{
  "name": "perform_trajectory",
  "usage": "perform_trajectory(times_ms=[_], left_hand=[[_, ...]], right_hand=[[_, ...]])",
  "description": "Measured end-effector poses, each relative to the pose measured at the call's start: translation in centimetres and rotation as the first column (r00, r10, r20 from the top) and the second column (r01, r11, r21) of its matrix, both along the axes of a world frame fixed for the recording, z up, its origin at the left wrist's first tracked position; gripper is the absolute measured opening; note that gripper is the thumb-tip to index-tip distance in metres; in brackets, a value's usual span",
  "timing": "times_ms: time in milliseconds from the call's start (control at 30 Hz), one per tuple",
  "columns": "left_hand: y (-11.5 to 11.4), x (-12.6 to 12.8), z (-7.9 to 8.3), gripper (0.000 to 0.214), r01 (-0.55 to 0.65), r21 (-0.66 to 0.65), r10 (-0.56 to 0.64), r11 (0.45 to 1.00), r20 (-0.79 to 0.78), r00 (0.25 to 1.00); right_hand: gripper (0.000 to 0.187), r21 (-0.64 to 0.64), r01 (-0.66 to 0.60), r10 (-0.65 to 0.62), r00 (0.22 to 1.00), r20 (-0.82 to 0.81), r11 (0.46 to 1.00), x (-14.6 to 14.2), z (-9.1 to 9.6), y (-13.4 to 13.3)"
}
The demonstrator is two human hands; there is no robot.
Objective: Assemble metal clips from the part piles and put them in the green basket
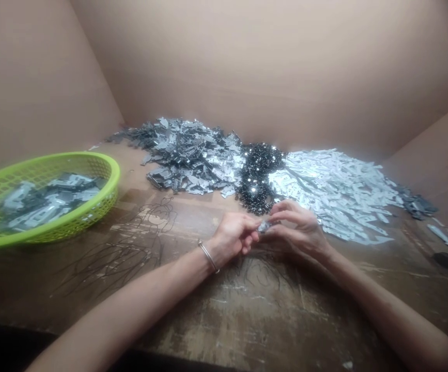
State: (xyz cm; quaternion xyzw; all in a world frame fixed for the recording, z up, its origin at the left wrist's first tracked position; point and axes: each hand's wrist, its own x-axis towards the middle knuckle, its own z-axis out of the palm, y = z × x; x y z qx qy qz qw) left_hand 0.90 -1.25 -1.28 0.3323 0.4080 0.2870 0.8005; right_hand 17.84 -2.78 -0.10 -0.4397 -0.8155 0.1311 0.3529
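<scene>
L hand (233,232) & R hand (297,227) pinch small metal pc (264,226) betw. fingertips; green basket (103,170) to L; grey pile (188,157), black pile (258,178), silver pile (336,196) just past hands on counter (247,315).

Head-worn view, looking down at hands (233,235)

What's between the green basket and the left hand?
In the head view, a loose tangle of thin dark strands lies on the worn wooden tabletop between the green plastic basket and the left hand.
</scene>
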Motion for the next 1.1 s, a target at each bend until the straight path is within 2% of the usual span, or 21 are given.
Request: perform_trajectory(times_ms=[100, 233, 400, 600, 800, 933, 1100], left_hand=[[0.1, -0.1, -0.3, 0.005, -0.003, 0.012, 0.003, 1.000, -0.001, 1.000], [0.2, -0.3, -0.8, 0.008, 0.008, 0.023, -0.008, 1.000, 0.012, 1.000], [0.2, -0.1, -0.6, 0.008, -0.011, -0.006, 0.011, 1.000, 0.000, 1.000], [0.2, -0.2, -0.6, 0.010, -0.004, 0.003, 0.004, 1.000, -0.003, 1.000], [0.4, -0.3, -1.3, 0.012, 0.005, 0.050, -0.006, 0.999, 0.019, 1.000], [0.4, -0.2, -1.3, 0.012, -0.002, 0.048, 0.001, 0.999, 0.016, 1.000], [0.4, -0.3, -1.5, 0.012, -0.002, 0.060, 0.002, 0.998, 0.012, 1.000]], right_hand=[[0.013, -0.004, 0.087, -0.087, 0.996, 0.012, 0.996, 1.4, 1.0, 0.5], [0.012, 0.010, 0.262, -0.258, 0.943, 0.210, 0.965, 4.4, 1.2, 1.3], [0.017, -0.037, 0.328, -0.275, 0.844, 0.461, 0.944, 6.6, 0.1, 1.9], [0.019, -0.090, 0.296, -0.211, 0.832, 0.512, 0.951, 5.7, -0.9, 2.0], [0.017, 0.036, 0.231, -0.214, 0.817, 0.535, 0.972, 5.3, -1.8, 2.2], [0.017, 0.104, 0.207, -0.227, 0.769, 0.598, 0.973, 5.2, -1.6, 2.2], [0.020, 0.098, 0.157, -0.181, 0.721, 0.669, 0.983, 5.3, -0.6, 1.9]])
